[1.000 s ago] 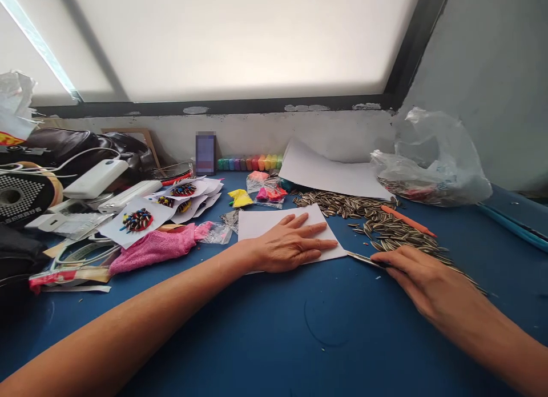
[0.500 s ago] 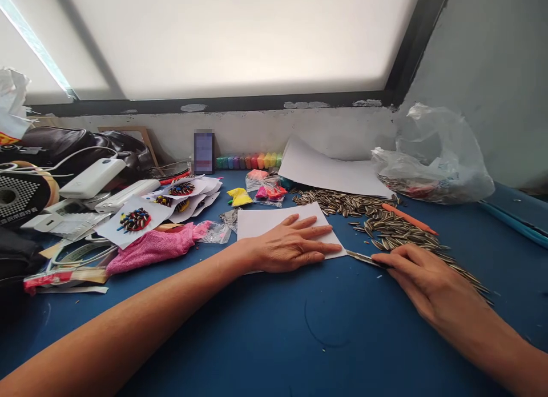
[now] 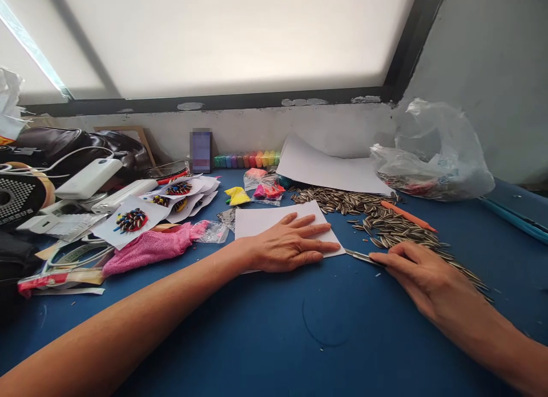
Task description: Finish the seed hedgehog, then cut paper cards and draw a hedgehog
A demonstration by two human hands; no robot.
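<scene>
Since a second ago: fingertips of my left hand [image 3: 285, 245] have slid a little along the white paper [image 3: 261, 221] toward its right-hand corner; the whole view has drifted slightly up and left, while the metal blade [image 3: 362, 256] stays at that corner.
White paper: flat on the blue table [image 3: 214, 351] in front of me, partly under my hand; whether it is one layer or folded I cannot tell.
Palm on paper: laid there, I judge, to stop it sliding while the other side works at the corner.
Left fingers: spread, forefinger reaching nearest the corner, thumb tucked close below it.
Left forearm: my left forearm [image 3: 141, 323] runs up from the lower left, low over the table, wrist close to flat.
Metal blade: held low and nearly level, probably so the tip can meet the edge without lifting the paper; the grip hides its rear end.
Right fingers: those of my right hand [image 3: 428, 274] pinch the blade, thumb side lower, knuckles up.
Right forearm: my right forearm [image 3: 500, 340] slants in from the lower right, beside the striped seeds [image 3: 402, 232].
Beyond the seeds: a larger white sheet [image 3: 329, 171] leans at the wall; an orange stick [image 3: 409, 216] lies on the heap.
</scene>
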